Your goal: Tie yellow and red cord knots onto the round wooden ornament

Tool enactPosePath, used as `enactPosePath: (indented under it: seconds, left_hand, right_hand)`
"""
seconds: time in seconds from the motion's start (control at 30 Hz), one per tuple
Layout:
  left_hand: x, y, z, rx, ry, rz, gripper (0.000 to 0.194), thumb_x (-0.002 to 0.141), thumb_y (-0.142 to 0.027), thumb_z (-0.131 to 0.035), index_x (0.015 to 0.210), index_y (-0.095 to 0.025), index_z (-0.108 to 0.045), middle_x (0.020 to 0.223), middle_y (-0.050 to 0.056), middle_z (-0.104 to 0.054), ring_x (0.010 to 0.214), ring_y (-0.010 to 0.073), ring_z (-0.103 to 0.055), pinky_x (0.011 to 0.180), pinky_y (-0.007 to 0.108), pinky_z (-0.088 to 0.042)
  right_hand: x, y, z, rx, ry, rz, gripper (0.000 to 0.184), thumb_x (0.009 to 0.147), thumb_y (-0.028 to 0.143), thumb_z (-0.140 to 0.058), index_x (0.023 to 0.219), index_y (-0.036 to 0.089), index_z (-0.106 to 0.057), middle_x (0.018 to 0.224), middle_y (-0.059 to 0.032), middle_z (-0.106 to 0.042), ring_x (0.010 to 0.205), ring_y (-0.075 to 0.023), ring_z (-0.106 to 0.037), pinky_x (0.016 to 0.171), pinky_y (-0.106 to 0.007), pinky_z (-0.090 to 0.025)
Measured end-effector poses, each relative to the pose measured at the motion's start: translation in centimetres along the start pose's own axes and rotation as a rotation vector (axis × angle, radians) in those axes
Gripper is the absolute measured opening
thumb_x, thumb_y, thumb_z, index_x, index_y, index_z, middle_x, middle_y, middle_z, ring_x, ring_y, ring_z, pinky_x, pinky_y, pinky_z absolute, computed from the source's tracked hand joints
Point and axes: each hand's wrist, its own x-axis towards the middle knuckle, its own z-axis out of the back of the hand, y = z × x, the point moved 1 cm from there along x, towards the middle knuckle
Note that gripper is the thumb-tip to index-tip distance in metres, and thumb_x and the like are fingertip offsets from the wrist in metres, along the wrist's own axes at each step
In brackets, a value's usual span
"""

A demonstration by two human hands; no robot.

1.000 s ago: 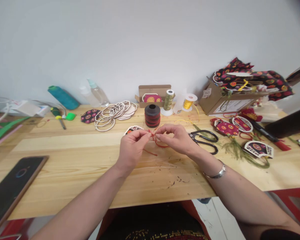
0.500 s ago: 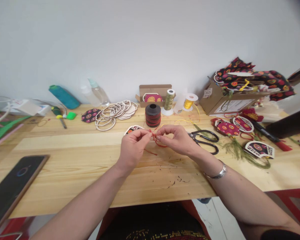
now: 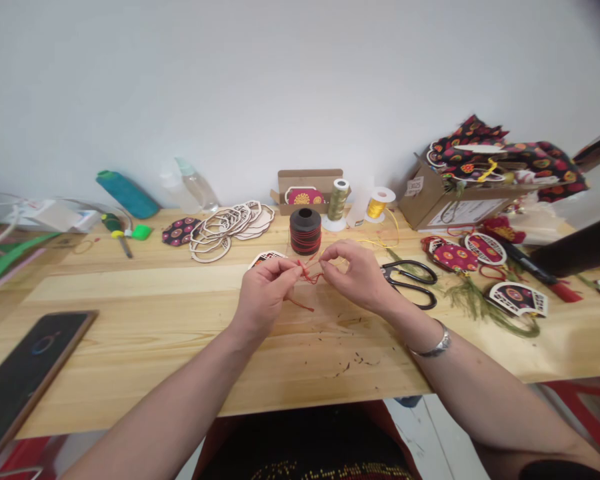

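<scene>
Between my hands, above the wooden table, is a thin red cord (image 3: pixel 310 275) with small loops and a loose end hanging down. My left hand (image 3: pixel 270 290) pinches the cord between thumb and forefinger. A strand stretches across to my right hand (image 3: pixel 355 275), whose thumb and forefinger are closed on it. Just behind my left hand lies a flat ornament with a white cut-out edge (image 3: pixel 267 258), partly covered by the fingers. A black spool wound with dark red cord (image 3: pixel 305 233) stands behind both hands. Black-handled scissors (image 3: pixel 411 283) rest right of my right hand.
White cut-out frames (image 3: pixel 225 230) lie in a pile at back left. Thread spools in green (image 3: pixel 337 203) and yellow (image 3: pixel 377 205) stand behind. Tasselled ornaments (image 3: pixel 517 299) and a fabric-filled cardboard box (image 3: pixel 425 197) are right. A phone (image 3: pixel 35 363) lies at the left front edge.
My right hand has drawn slightly away to the right from my left, pulling a strand out between them. My left hand stays almost in place, pinching the red cord.
</scene>
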Motion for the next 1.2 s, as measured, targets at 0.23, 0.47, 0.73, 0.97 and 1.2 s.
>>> enactPosePath:
  seconds: [0.23, 0.47, 0.73, 0.97, 1.2]
  left_hand:
    - [0.1, -0.6, -0.2, -0.036, -0.024, -0.02, 0.009, 0.067, -0.019, -0.071, 0.062, -0.014, -0.066, 0.067, 0.0, -0.063, 0.042, 0.002, -0.033, 0.042, 0.021, -0.023]
    - [0.2, -0.6, -0.2, -0.004, -0.055, -0.038, 0.011, 0.067, -0.022, -0.07, 0.062, -0.014, -0.065, 0.064, -0.001, -0.061, 0.041, 0.0027, -0.032, 0.042, 0.022, -0.023]
    - [0.1, -0.9, -0.3, 0.004, -0.066, -0.022, 0.011, 0.065, -0.021, -0.07, 0.06, -0.014, -0.064, 0.059, -0.003, -0.056, 0.04, 0.0025, -0.032, 0.041, 0.021, -0.023]
    - [0.0, -0.9, -0.4, 0.037, -0.069, -0.029, 0.01, 0.065, -0.022, -0.07, 0.061, -0.014, -0.065, 0.062, -0.003, -0.058, 0.041, 0.0031, -0.032, 0.041, 0.022, -0.023]
    - [0.0, -0.9, -0.6, 0.049, -0.068, -0.006, 0.009, 0.064, -0.023, -0.07, 0.061, -0.015, -0.066, 0.052, -0.004, -0.054, 0.04, 0.0048, -0.031, 0.041, 0.022, -0.022]
  right_hand:
    - [1.1, -1.5, 0.9, -0.113, -0.048, -0.106, 0.011, 0.075, 0.017, -0.054, 0.071, 0.017, -0.065, 0.077, -0.0057, -0.069, 0.077, -0.0195, -0.061, 0.074, -0.032, -0.044]
    - [2.0, -3.6, 2.5, -0.29, -0.081, -0.252, 0.017, 0.075, 0.019, -0.051, 0.075, 0.018, -0.068, 0.082, -0.0062, -0.069, 0.083, -0.022, -0.061, 0.076, -0.035, -0.045]
    - [2.4, -2.5, 5.6, -0.699, -0.019, -0.351, 0.026, 0.083, 0.021, -0.047, 0.087, 0.014, -0.071, 0.089, -0.0141, -0.069, 0.089, -0.027, -0.059, 0.077, -0.036, -0.043]
    - [-1.4, -0.6, 8.3, -0.959, 0.362, -0.272, 0.02, 0.082, 0.018, -0.049, 0.082, 0.011, -0.068, 0.089, -0.0153, -0.067, 0.082, -0.0248, -0.061, 0.07, -0.032, -0.04]
    - [-5.8, -3.4, 8.4, -1.055, 0.452, -0.161, 0.026, 0.077, 0.001, -0.041, 0.088, 0.011, -0.062, 0.087, -0.0146, -0.064, 0.083, -0.0237, -0.058, 0.076, -0.031, -0.04]
